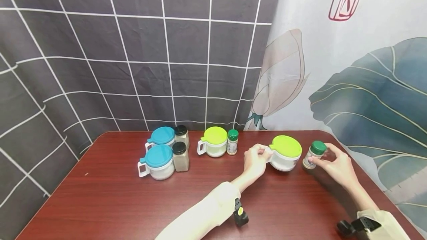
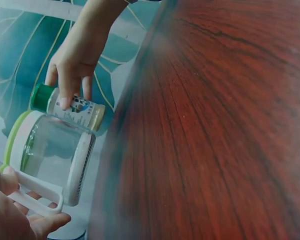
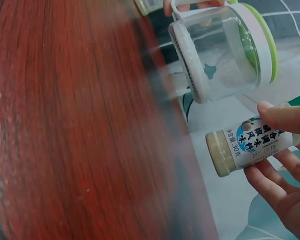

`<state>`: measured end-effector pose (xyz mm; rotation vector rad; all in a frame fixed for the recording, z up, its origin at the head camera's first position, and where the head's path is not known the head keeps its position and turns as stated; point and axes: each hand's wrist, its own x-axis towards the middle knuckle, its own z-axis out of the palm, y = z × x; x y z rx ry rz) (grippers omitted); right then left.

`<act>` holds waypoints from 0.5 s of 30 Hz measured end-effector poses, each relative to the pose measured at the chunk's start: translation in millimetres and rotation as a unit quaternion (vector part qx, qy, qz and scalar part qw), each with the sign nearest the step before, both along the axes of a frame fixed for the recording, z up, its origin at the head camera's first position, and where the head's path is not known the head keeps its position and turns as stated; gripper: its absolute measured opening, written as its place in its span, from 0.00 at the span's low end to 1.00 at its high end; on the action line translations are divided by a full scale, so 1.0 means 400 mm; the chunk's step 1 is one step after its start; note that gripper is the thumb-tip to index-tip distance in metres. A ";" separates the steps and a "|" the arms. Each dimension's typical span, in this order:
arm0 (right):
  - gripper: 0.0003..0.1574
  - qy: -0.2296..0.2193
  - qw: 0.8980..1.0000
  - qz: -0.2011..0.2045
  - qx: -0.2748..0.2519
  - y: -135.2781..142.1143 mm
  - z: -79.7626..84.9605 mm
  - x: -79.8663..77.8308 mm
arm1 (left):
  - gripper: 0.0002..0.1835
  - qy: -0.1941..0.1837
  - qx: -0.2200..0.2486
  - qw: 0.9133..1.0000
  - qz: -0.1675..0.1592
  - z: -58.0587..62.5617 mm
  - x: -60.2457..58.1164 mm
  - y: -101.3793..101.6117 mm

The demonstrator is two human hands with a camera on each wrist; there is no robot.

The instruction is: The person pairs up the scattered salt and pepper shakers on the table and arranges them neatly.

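Note:
At the right of the table in the head view, my left hand [image 1: 256, 162] grips the white handle of a clear seasoning jar [image 1: 286, 155] with a lime-green lid. The left wrist view shows the fingers around that handle [image 2: 37, 197]. To its right, my right hand [image 1: 338, 166] holds a small spice bottle [image 1: 311, 155] with a green cap between thumb and fingers. In the right wrist view this spice bottle [image 3: 250, 142] carries a white printed label and has pale contents low down. Jar and bottle appear slightly raised; whether they touch the table I cannot tell.
Toward the back middle stand another lime-lidded jar [image 1: 215, 143] and green-capped bottle [image 1: 232, 143]. Left of them are two blue-lidded jars [image 1: 159, 160] beside two black-capped bottles [image 1: 181, 157]. A grey grid curtain [image 1: 133, 47] and a floral curtain [image 1: 370, 95] hang behind the table [image 1: 110, 195].

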<state>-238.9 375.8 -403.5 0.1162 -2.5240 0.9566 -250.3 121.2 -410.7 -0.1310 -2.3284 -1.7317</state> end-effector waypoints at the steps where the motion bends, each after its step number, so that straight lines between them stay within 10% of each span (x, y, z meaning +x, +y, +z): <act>1: 0.33 0.002 1.000 0.002 0.001 -0.003 0.001 0.001 | 0.05 -0.002 0.003 1.000 -0.001 0.001 0.002 -0.005; 15: 0.32 0.016 0.999 0.041 -0.008 -0.039 0.017 0.005 | 0.05 0.026 0.025 0.999 -0.018 0.002 0.036 -0.071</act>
